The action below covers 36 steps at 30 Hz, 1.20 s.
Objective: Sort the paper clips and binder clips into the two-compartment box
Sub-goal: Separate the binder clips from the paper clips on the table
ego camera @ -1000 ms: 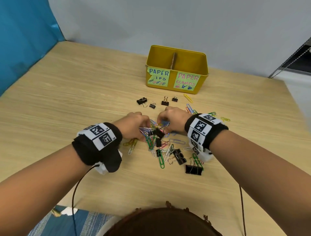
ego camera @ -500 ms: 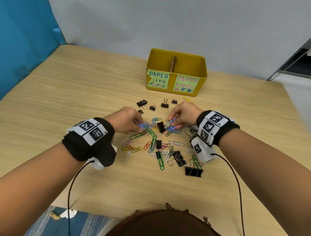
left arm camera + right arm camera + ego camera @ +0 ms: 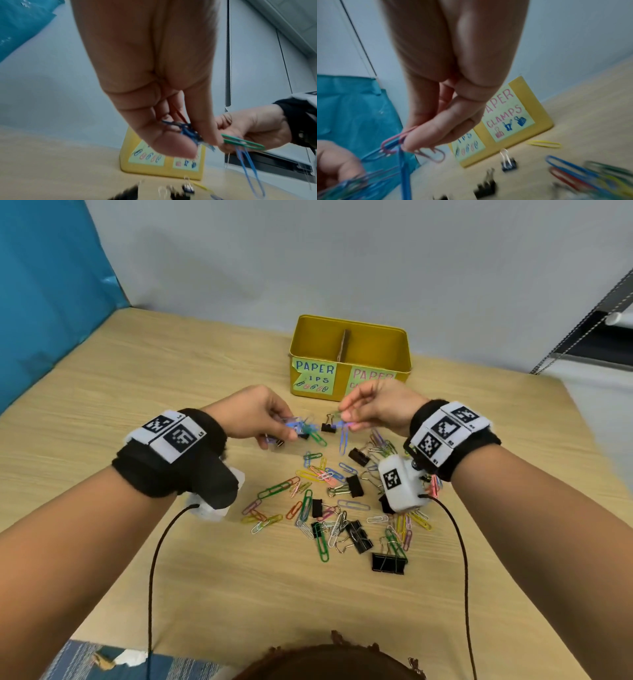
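Observation:
A yellow two-compartment box (image 3: 349, 386) stands at the back of the table, labelled for paper clips on the left and paper clamps on the right. Both hands are raised in front of it. My left hand (image 3: 274, 429) pinches a bunch of mostly blue paper clips (image 3: 187, 131). My right hand (image 3: 349, 414) pinches several paper clips (image 3: 399, 143), with a long blue one (image 3: 344, 440) dangling. Coloured paper clips (image 3: 308, 487) and black binder clips (image 3: 388, 563) lie scattered on the table below the hands.
Small binder clips (image 3: 508, 163) and a yellow paper clip (image 3: 544, 144) lie just in front of the box. A blue panel (image 3: 51, 285) stands at the left. The wooden table (image 3: 137, 392) stretches out left of the pile. Wrist cables (image 3: 152, 577) hang toward me.
Both hands have lifted off the pile with paper clips pinched in them and moved up toward the box. The head view has tilted upward.

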Each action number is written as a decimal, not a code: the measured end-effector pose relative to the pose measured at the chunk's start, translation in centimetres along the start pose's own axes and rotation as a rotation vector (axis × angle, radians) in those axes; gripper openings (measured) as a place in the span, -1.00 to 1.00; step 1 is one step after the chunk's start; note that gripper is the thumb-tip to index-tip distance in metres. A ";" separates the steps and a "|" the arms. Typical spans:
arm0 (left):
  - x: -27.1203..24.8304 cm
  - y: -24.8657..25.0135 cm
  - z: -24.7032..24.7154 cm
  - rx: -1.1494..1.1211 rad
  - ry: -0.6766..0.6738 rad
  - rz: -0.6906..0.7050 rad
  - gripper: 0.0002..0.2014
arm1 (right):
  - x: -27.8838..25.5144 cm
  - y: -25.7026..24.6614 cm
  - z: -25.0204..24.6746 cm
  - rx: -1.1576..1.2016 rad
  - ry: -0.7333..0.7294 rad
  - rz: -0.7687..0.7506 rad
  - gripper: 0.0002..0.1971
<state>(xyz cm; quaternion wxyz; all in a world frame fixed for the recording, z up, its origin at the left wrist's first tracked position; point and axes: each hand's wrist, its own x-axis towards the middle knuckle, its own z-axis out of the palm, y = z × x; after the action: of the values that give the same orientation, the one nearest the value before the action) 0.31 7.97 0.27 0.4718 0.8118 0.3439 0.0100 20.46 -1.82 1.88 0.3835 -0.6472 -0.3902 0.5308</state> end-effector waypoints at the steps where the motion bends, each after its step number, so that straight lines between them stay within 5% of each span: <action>1: 0.5 0.6 -0.5 -0.011 0.036 0.021 -0.81 | 0.3 -0.9 -0.4 0.057 0.052 -0.038 -0.80; 6: 4.3 3.6 -4.3 -0.085 0.309 0.101 -0.71 | 3.0 -6.4 -1.8 0.294 0.305 -0.278 -0.77; 10: 7.9 5.0 -5.5 0.017 0.457 0.044 -0.69 | 6.2 -8.6 -1.5 0.346 0.438 -0.308 -0.73; 18: 10.8 7.0 -5.6 0.267 0.403 -0.024 -0.58 | 10.4 -8.4 -0.4 -0.110 0.468 -0.037 -0.75; 22: 8.1 6.8 -5.0 0.301 0.455 0.092 -0.68 | 8.4 -8.1 -0.6 -0.300 0.461 -0.115 -0.77; 25: 5.1 5.0 -3.1 0.289 0.121 0.139 -0.81 | 5.4 -6.9 -0.7 -0.482 0.133 -0.055 -0.79; 28: 3.9 2.2 0.0 0.502 -0.217 0.024 -0.57 | 3.6 -4.2 0.0 -0.802 -0.238 0.168 -0.82; 32: 2.7 -0.2 3.5 0.727 -0.303 0.021 -0.31 | 2.0 -0.5 1.7 -1.053 -0.333 0.324 -0.85; 36: 1.2 -0.6 5.0 0.772 -0.384 0.027 -0.39 | 0.8 1.4 3.5 -1.292 -0.365 0.339 -0.78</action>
<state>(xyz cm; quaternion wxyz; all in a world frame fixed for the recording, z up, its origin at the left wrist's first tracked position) 2.57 5.02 -3.37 0.1885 0.9204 0.2176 -0.2644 17.26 -1.34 -0.26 -0.2391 -0.6982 -0.5799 0.3450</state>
